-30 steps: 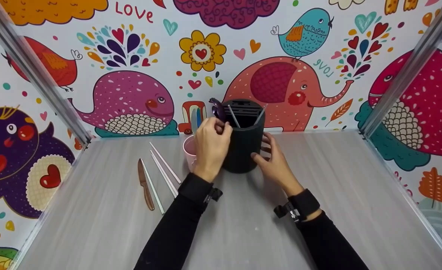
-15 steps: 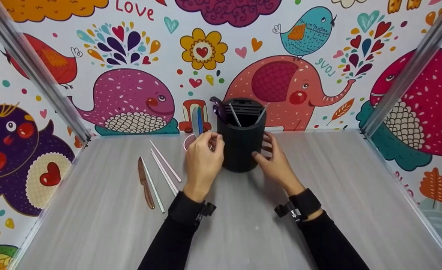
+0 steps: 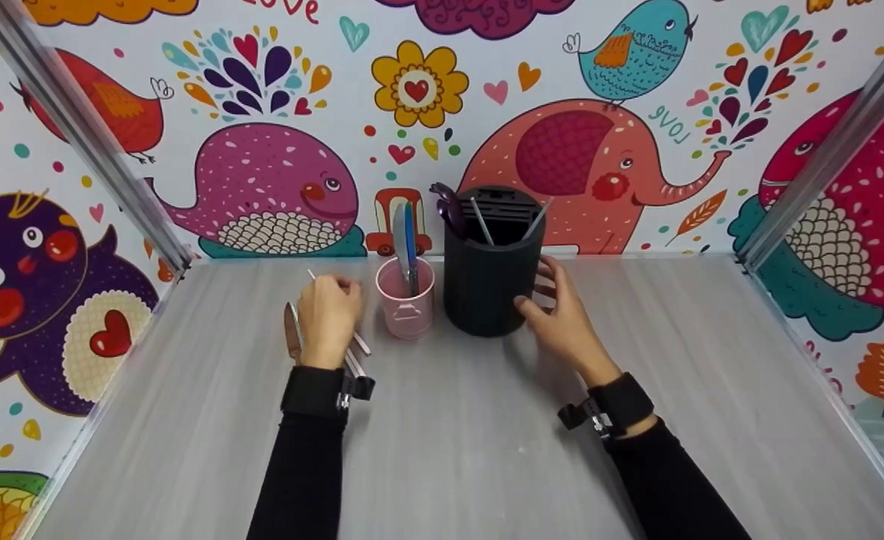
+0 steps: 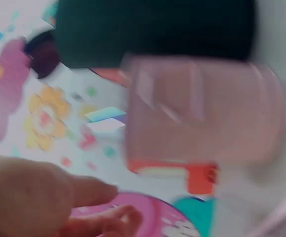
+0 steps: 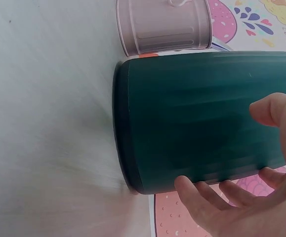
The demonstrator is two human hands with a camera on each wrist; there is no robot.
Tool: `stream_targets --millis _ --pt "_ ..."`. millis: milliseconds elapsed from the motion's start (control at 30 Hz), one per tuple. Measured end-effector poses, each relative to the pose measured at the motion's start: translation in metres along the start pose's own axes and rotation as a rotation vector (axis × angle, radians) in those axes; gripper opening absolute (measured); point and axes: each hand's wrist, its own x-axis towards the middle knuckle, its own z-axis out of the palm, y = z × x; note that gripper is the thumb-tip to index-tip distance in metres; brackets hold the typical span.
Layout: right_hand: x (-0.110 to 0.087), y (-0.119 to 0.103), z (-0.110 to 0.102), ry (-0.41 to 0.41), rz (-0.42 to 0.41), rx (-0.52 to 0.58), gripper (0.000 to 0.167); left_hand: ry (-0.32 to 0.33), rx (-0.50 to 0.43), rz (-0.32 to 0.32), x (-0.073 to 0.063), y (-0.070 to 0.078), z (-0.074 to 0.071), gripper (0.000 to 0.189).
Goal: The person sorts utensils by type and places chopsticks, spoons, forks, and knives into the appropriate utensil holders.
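Left hand: we see it [image 3: 329,315] above the pale, thin, straight sticks [image 3: 363,343], fingers loosely bent and thumb apart from them, with nothing in its hold; its wrist view is blurred.
Right hand: we find it [image 3: 565,319] gripping the side of the dark, slotted-top cylindrical holder [image 3: 486,289], thumb on the near wall, fingers spread around the far side.
Dark holder: we see it upright near the middle of the far edge of the pale grey, wood-grained counter [image 3: 442,450], with glossy purple utensils [image 3: 450,206] and slim grey rods [image 3: 482,221] leaning inside.
Pink cup: we spot this small, ridged, bucket-shaped cup [image 3: 408,319] just beside the holder, toward the counter's left edge, a blue piece [image 3: 411,232] standing in it.
Brown knife: we see it [image 3: 292,330] lying beside the sticks, partly hidden by the left hand.
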Motion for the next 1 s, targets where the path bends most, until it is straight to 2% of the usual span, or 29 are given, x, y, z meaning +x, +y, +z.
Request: stream_targets --millis 67,200,300,467,567,633,800,867,933,1000 --pt "-0.001 -0.001 -0.001 0.0 0.006 -0.002 0.081 -0.041 0.051 -0.018 0.005 -0.012 0.005 0.03" --pt "-0.002 -0.002 -0.002 -0.001 0.007 0.005 0.081 -0.055 0.137 -0.004 0.01 -0.026 0.014 0.029" --pt "-0.001 -0.002 -0.002 0.004 0.003 0.013 0.081 -0.07 0.189 0.01 0.011 -0.031 0.018 0.03" --pt "0.001 -0.002 -0.001 0.001 0.013 0.016 0.081 -0.145 0.247 0.022 0.009 -0.032 0.025 0.029" --pt "0.002 -0.002 0.0 -0.003 0.023 0.02 0.081 -0.143 0.265 0.032 0.014 -0.04 0.037 0.028" --pt "0.002 -0.003 0.001 -0.004 0.029 0.021 0.081 -0.117 0.269 0.048 0.023 -0.053 0.053 0.026" --pt "0.002 -0.003 0.001 -0.005 0.029 0.021 0.08 -0.141 0.246 0.066 0.043 -0.079 0.086 0.024" --pt "0.002 -0.002 0.0 -0.005 0.02 0.016 0.08 -0.199 0.223 0.039 0.042 -0.074 0.085 0.022" --pt "0.001 -0.001 -0.001 -0.002 0.011 0.013 0.079 -0.209 0.204 0.035 0.039 -0.07 0.084 0.02" --pt "0.001 0.001 -0.001 0.002 0.005 0.01 0.078 -0.229 0.196 0.023 0.032 -0.059 0.075 0.02"
